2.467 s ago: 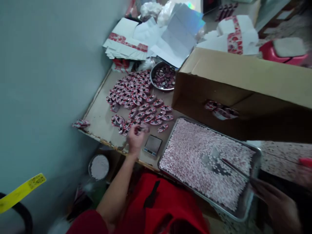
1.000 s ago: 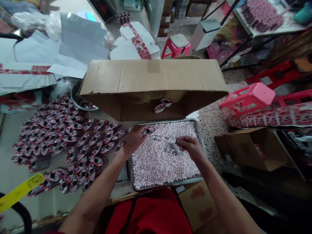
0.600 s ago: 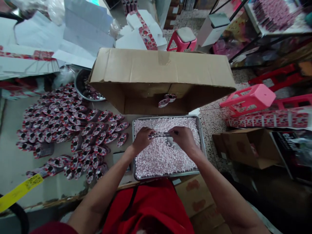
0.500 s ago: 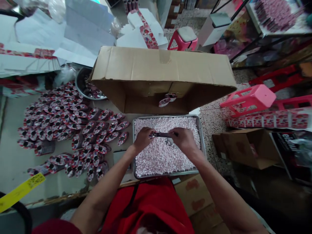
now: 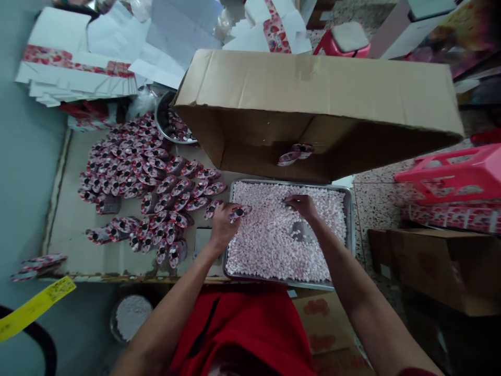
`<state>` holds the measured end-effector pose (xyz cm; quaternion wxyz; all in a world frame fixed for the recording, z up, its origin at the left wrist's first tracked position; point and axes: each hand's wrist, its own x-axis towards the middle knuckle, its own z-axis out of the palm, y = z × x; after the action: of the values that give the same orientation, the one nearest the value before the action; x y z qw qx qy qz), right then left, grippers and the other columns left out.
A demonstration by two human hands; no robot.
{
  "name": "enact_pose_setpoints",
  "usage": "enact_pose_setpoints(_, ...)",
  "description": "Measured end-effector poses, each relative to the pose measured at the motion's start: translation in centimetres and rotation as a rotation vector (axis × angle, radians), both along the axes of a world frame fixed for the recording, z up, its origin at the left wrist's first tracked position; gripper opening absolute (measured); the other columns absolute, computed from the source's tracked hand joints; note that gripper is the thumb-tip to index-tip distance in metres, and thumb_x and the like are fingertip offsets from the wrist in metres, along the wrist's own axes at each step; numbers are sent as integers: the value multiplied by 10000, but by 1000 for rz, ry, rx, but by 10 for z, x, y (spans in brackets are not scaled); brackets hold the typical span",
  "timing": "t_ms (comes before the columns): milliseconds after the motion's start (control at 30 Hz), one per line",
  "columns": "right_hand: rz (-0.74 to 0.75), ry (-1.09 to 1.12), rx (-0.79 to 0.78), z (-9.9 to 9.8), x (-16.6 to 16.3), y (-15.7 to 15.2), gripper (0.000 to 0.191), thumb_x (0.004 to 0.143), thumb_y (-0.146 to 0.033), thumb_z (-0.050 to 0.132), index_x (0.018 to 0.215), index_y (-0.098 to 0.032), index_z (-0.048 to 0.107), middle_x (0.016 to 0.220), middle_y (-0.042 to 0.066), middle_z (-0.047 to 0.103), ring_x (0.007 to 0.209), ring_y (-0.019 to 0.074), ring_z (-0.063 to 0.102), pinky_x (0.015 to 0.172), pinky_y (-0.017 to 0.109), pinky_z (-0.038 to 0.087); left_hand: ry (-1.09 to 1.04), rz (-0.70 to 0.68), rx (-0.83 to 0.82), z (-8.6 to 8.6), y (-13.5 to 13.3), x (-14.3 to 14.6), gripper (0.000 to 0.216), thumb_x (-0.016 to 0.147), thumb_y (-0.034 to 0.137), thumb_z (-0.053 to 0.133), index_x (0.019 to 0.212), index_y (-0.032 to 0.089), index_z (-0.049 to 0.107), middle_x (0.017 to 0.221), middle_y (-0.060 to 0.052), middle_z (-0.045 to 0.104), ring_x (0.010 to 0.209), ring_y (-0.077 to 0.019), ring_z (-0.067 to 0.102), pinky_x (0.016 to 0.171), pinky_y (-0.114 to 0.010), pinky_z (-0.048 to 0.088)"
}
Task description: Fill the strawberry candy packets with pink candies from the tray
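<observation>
My left hand [image 5: 223,225] is closed on a small pink-and-red packet [image 5: 239,212] at the left edge of a metal tray [image 5: 349,219]. Small pink-white candies [image 5: 270,245] fill the tray, with one bare patch near its middle. My right hand [image 5: 300,205] rests on the candies at the tray's far side, fingers curled down into them; what they hold, if anything, is hidden. Several similar packets [image 5: 141,177] lie spread over the table to the left.
A large cardboard box [image 5: 313,104] lies on its side behind the tray, with two packets [image 5: 293,154] inside. A metal bowl [image 5: 166,122] of packets, flat white cartons [image 5: 74,73], a small scale [image 5: 202,240], pink stools [image 5: 450,172] and a floor box [image 5: 438,261] surround the work area.
My hands met over the tray's middle and then parted. The right hand moved to the far side of the candies; the left drew back to the tray's left edge with the packet.
</observation>
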<state>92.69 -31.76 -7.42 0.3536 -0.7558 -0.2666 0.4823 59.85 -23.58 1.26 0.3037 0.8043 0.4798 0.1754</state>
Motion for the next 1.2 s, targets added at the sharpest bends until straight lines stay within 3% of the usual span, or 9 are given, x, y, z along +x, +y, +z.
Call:
enact_pose_setpoints(100,51,104,-5,1,-19,6,433,568,-523,814,767,-139,788,461,-23,599,439,109,514,493,240,405,56,39,34,-3,0,0,344,732,55,671,1044,198,700,1053,-80,718,1041,-263,638,991,-423,506)
enact_pose_setpoints(167,45,138,-2,15,-17,-6,495,548,-576,818,764,-133,776,473,-19,600,439,103,498,480,242,388,88,59,22,-5,0,1,354,720,44,671,1036,199,705,1050,-77,721,1038,-265,641,992,-423,504)
enact_pose_setpoints(300,-8,243,37,63,-7,-33,525,535,-585,865,801,-141,778,537,-4,638,475,99,508,493,250,402,68,62,-46,-7,-5,14,365,707,47,686,1028,216,721,1024,-59,729,1008,-254,650,939,-390,525)
enact_pose_setpoints(433,-4,268,82,108,-13,-33,473,563,-558,877,802,-159,787,552,2,651,476,102,520,496,253,412,28,7,-94,-4,-11,36,357,710,50,684,1019,225,722,1033,-53,732,1003,-240,662,935,-372,530)
enact_pose_setpoints(667,206,-185,93,158,-36,-11,200,779,-391,721,804,-216,815,515,-6,635,487,132,557,533,262,384,72,-108,-79,2,-21,48,345,731,65,716,1039,219,723,1028,-72,712,1027,-270,630,969,-415,505)
enact_pose_setpoints(800,403,-464,176,181,-60,-4,135,772,-214,695,773,-262,821,686,23,730,676,188,645,655,290,411,65,-90,-83,-1,-31,44,297,759,100,731,1036,206,711,1033,-79,707,1008,-265,628,949,-408,509)
enact_pose_setpoints(900,490,-542,172,195,-72,-3,170,759,-174,687,796,-260,829,723,37,740,703,207,649,690,308,413,66,-54,-81,-3,-37,41,283,770,119,730,1040,202,705,1030,-84,705,1006,-266,630,952,-414,508)
enact_pose_setpoints(1033,409,-414,145,198,-62,-19,153,792,-246,681,826,-250,831,634,23,701,621,186,631,632,296,415,86,-46,-32,1,-45,37,301,762,91,714,1038,209,709,1059,-95,705,1039,-285,612,967,-446,498)
enact_pose_setpoints(1200,29,-79,17,152,-13,-81,352,697,-481,792,865,-173,813,577,27,677,495,157,581,505,282,455,35,-87,-51,0,-59,38,405,715,30,687,1060,238,728,1117,-73,717,1113,-285,603,1016,-460,478)
